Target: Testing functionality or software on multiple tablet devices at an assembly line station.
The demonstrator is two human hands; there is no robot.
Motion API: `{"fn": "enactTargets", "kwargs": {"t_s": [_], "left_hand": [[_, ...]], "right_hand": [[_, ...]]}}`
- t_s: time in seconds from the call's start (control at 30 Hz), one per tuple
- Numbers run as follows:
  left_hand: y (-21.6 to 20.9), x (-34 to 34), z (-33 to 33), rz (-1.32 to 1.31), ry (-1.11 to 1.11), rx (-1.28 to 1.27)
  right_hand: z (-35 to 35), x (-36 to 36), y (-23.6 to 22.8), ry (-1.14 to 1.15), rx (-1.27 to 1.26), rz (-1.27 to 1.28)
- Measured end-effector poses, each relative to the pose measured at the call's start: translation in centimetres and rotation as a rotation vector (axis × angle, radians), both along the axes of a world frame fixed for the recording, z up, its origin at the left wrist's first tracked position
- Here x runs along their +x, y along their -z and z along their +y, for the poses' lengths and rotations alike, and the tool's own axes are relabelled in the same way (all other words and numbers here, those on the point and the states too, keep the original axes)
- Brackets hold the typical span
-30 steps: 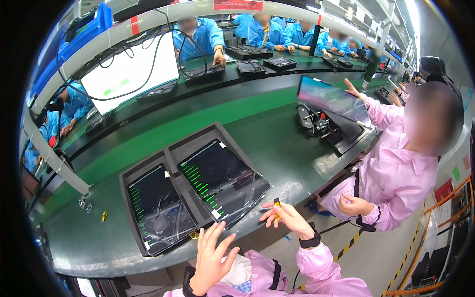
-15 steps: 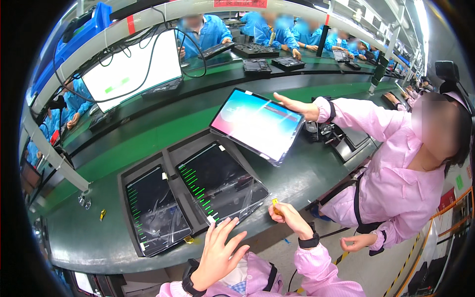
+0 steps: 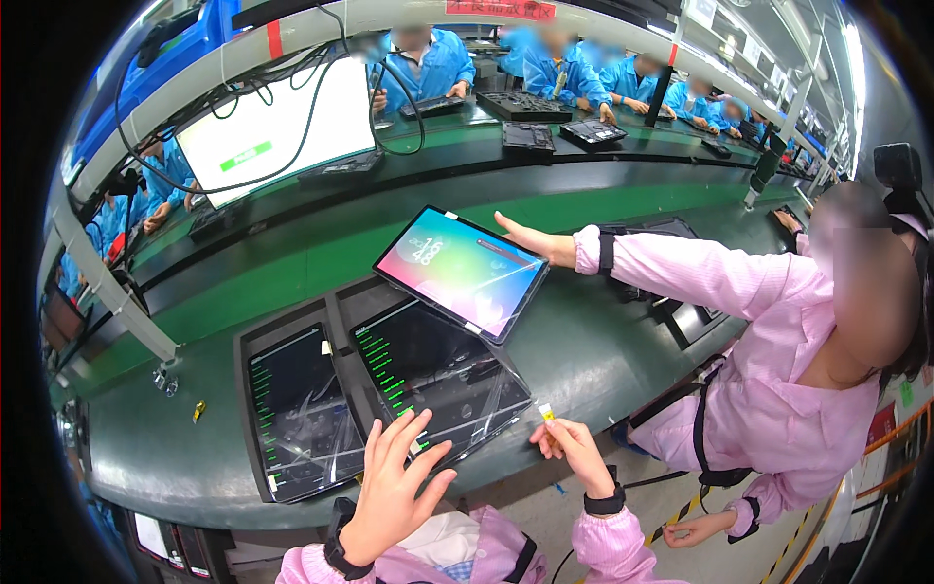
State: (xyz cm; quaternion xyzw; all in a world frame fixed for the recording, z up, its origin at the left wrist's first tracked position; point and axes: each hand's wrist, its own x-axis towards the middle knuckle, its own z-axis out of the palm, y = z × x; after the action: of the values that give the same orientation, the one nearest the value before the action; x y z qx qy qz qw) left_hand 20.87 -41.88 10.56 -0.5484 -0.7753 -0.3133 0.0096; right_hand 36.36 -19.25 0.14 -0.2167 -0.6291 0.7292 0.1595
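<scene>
My left hand (image 3: pixel 397 492) is raised with fingers spread, its fingertips at the near edge of the right-hand dark tablet (image 3: pixel 462 375). Between the thumb and fingers of my right hand (image 3: pixel 576 456) is a small yellow-and-white piece (image 3: pixel 547 414), just off that tablet's near right corner. A black two-bay tray (image 3: pixel 336 313) holds this tablet and a left-hand tablet (image 3: pixel 306 404); both show rows of green marks on dark screens under clear film. Above the tray's far right part, a co-worker's hand (image 3: pixel 530 238) holds a tilted tablet with a bright colourful screen (image 3: pixel 462 273).
The co-worker in pink (image 3: pixel 788 360) stands close on my right, arm reaching across the bench. A small yellow piece (image 3: pixel 199 411) and metal bits (image 3: pixel 165 382) lie on the green bench (image 3: pixel 146 467). A lit monitor (image 3: pixel 282 136) stands behind; workers in blue sit beyond.
The co-worker's lit tablet has moved left and nearer, over the tray. My left hand has shifted slightly left. More of the small piece shows above my right fingertips.
</scene>
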Motion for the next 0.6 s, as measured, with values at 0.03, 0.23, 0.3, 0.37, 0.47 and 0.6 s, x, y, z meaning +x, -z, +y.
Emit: {"fn": "enactTargets", "kwargs": {"t_s": [0.03, 0.23, 0.3, 0.37, 0.47, 0.6], "left_hand": [[0.0, 0.0, 0.0, -0.001, -0.001, -0.003], [0.5, 0.7, 0.1, -0.014, 0.012, -0.014], [0.6, 0.8, 0.1, -0.016, 0.014, -0.016], [0.6, 0.8, 0.0, -0.013, 0.018, -0.013], [0.8, 0.9, -0.1, -0.019, 0.017, -0.012], [0.8, 1.0, 0.0, -0.02, 0.021, -0.016]], "right_hand": [[0.0, 0.0, 0.1, -0.019, -0.012, -0.012], [-0.3, -0.5, 0.3, -0.175, -0.074, -0.034], [-0.5, -0.8, 0.3, -0.207, -0.061, -0.029], [-0.6, -1.1, 0.3, -0.21, -0.063, -0.025], [-0.6, -1.2, 0.3, -0.195, -0.068, -0.015], [-0.4, -1.1, 0.4, -0.166, -0.069, -0.016]]}}
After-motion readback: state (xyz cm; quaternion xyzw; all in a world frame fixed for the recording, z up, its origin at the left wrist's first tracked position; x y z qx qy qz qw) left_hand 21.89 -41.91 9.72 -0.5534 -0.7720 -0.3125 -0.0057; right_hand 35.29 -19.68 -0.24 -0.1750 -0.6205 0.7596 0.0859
